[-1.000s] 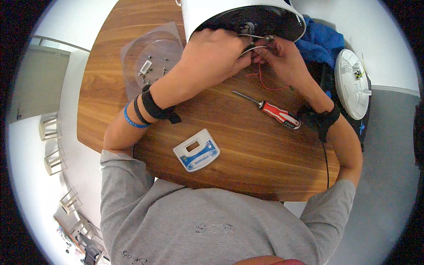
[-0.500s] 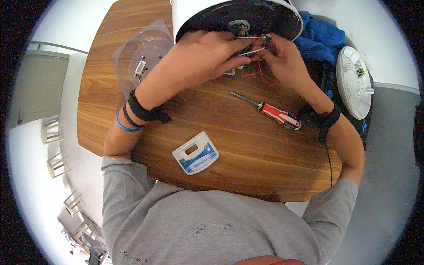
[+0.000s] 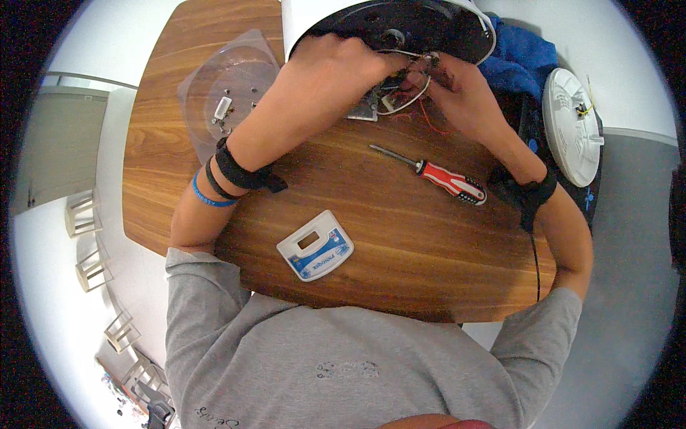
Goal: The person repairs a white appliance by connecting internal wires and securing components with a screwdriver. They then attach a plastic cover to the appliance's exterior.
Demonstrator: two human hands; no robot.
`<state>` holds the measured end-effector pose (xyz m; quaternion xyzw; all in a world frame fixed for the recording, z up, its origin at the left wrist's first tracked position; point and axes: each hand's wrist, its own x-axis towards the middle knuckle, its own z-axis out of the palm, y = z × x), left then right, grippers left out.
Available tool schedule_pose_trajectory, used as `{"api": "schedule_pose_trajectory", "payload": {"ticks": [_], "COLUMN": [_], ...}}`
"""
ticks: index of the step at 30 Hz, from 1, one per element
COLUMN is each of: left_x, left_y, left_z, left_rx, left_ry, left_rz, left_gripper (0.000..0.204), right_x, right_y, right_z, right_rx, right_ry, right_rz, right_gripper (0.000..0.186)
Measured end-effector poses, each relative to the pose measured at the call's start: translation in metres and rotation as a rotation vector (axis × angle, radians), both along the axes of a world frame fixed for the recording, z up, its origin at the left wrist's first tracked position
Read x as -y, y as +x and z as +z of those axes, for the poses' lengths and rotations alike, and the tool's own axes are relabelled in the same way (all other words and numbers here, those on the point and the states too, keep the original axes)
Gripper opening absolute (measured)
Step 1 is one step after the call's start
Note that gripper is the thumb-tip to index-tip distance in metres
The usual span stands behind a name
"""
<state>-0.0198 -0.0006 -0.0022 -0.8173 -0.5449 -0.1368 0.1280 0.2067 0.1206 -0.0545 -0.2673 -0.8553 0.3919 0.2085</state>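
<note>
A white cylindrical appliance (image 3: 291, 27) lies on its side at the far edge of the table, its dark open underside (image 3: 443, 32) facing me. Both hands work at wiring in front of that opening. My left hand (image 3: 339, 71) is closed, its fingertips on a thin white wire (image 3: 423, 91) that loops down. My right hand (image 3: 461, 89) pinches a small dark-and-metal part (image 3: 431, 61) with wires on it; its exact kind is unclear. Thin red wires (image 3: 429, 118) hang below the fingers. Partly behind my left hand shows a small silvery plate (image 3: 363, 111).
A red-and-black-handled screwdriver (image 3: 451, 182) lies mid-table. Nearer me is a white-and-blue panel (image 3: 314, 244) with a rectangular cutout. A clear plastic tray (image 3: 207, 86) at left holds screws and a small white piece. At right are a round white cover (image 3: 572, 132) and blue cloth (image 3: 525, 53).
The white wire now droops in a wider loop below my fingers. My left hand has shifted slightly, and more of the silvery plate shows. The appliance has tipped a little.
</note>
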Motion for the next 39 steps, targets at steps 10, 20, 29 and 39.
{"api": "schedule_pose_trajectory", "payload": {"ticks": [10, 20, 29, 39], "left_x": [0.0, 0.0, 0.002, 0.001], "left_y": [0.002, 0.005, 0.002, 0.001], "left_z": [-0.003, -0.001, 0.0, -0.001], "left_rx": [0.018, 0.045, 0.058, 0.102], "left_ry": [-0.031, -0.048, -0.056, -0.099], "left_rz": [0.006, 0.038, 0.025, 0.048], "left_gripper": [0.036, 0.038, 0.04, 0.038], "right_x": [0.016, 0.016, 0.031, 0.036], "right_y": [0.001, 0.022, 0.027, 0.027], "right_z": [0.011, 0.013, 0.037, 0.044], "right_rx": [-0.042, 0.044, 0.172, 0.049], "right_ry": [-0.166, 0.099, 0.283, 0.478], "right_rz": [0.049, -0.011, -0.083, 0.01], "right_gripper": [0.029, 0.027, 0.018, 0.015]}}
